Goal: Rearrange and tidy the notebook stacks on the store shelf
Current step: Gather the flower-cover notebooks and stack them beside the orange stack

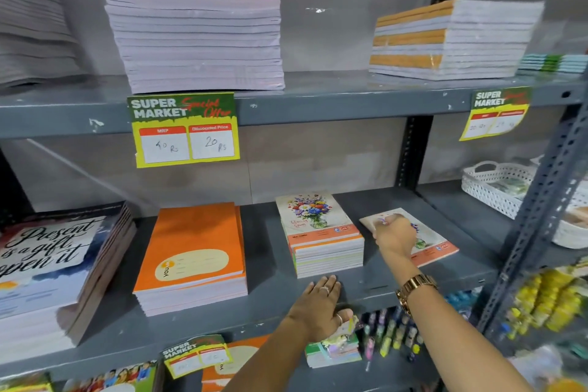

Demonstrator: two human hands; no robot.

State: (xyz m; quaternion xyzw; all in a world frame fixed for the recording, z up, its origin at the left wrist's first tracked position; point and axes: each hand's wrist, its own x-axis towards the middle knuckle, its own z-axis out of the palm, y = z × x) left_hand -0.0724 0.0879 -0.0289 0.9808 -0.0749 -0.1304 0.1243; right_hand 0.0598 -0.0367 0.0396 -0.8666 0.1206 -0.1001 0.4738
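On the middle shelf [273, 283] a stack of flower-cover notebooks [321, 232] stands right of centre. To its right lies a single flower-cover notebook [429, 242], tilted, flat on the shelf. My right hand [394, 235] rests on this notebook's left part, fingers curled over its top edge. My left hand [318, 305] lies flat on the shelf's front edge, just below the flower stack, fingers apart and holding nothing. An orange notebook stack [194, 258] sits to the left, and a "Present is a gift" stack [54, 267] at the far left.
The upper shelf carries a tall pale stack [197, 35] and an orange-and-white wrapped stack [451, 38]. Yellow price tags [184, 129] hang from shelf edges. White baskets [496, 188] stand at the right behind a slanted metal post [537, 210]. Pens and small pads [385, 334] fill the shelf below.
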